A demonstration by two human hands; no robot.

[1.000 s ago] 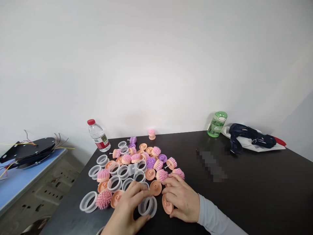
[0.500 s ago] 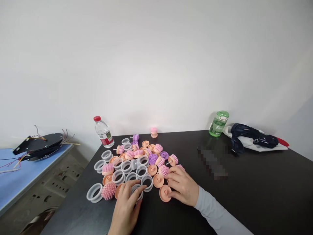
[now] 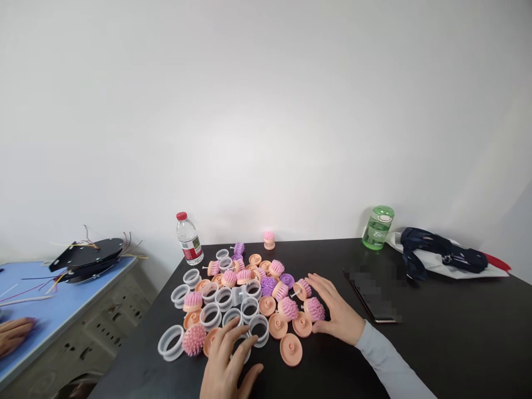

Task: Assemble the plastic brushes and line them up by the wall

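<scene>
My left hand [image 3: 230,360] hovers over the near edge of the pile with its fingers spread, partly hiding a clear plastic ring. Close to its fingertips lies another clear ring [image 3: 266,339]. At the pile's right edge, my right hand [image 3: 338,316] is open, thumb and fingers apart beside a pink bristled brush head [image 3: 315,309]. Whether it touches that brush head I cannot tell. Nearby are a peach round cap [image 3: 291,350] with a central stub and another brush head [image 3: 287,308]. A spiky pink brush head [image 3: 194,339] lies left of my left hand.
One assembled-looking brush [image 3: 269,240] stands against the wall. A red-capped water bottle [image 3: 190,244] and a green bottle [image 3: 378,228] stand at the back. A phone [image 3: 369,293] and dark cloth bag [image 3: 444,254] lie right. Another person's hand [image 3: 14,335] rests on the blue table [image 3: 95,293].
The camera view has shifted, so everything sits lower and farther right. My right hand has moved right, off the peach caps, and spread. My left fingers have opened wider. Another person's hand has appeared at left.
</scene>
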